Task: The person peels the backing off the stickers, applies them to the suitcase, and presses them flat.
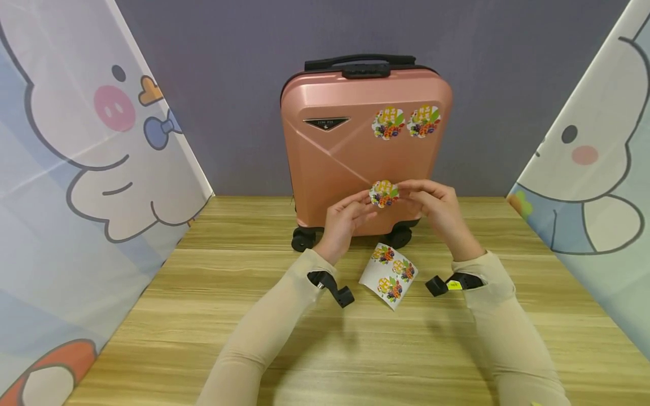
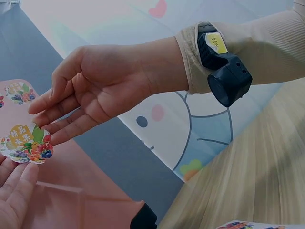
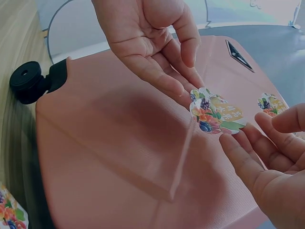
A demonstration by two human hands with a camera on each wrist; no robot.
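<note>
A flower-shaped fruit sticker is carried between the two hands, before the lower front of a pink suitcase. From one side the left hand touches its edge with extended fingertips; from the other the right hand does the same. In the right wrist view, the left hand has its thumb apart from the sticker, and so does the right hand. The fingertips lie partly behind the sticker. Two matching stickers are on the suitcase's upper right.
A curved sticker sheet with several fruit stickers lies on the wooden table, between the forearms. The suitcase stands upright on black wheels against a grey backdrop. Cartoon panels flank both sides. Each wrist wears a black camera.
</note>
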